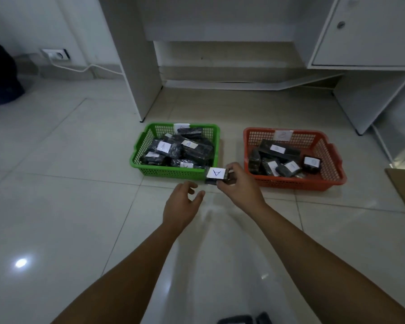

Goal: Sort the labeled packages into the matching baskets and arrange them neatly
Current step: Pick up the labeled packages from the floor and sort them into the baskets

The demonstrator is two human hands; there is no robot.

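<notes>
Black-wrapped package labeled A [216, 175] sits pinched in my right hand [240, 183], just short of the green basket [138, 146]; my left hand [181, 204] hangs loose and holds nothing. Both it and the orange basket [332, 155] beyond my right hand already look well filled, so I judge sorting nearly done; tidying remains.

Baskets [147, 139] side by side — packages [164, 147] apparently inside.

Two baskets, one green basket [142, 146] and one orange basket [332, 157]; two hands; one held package [216, 176].
</notes>
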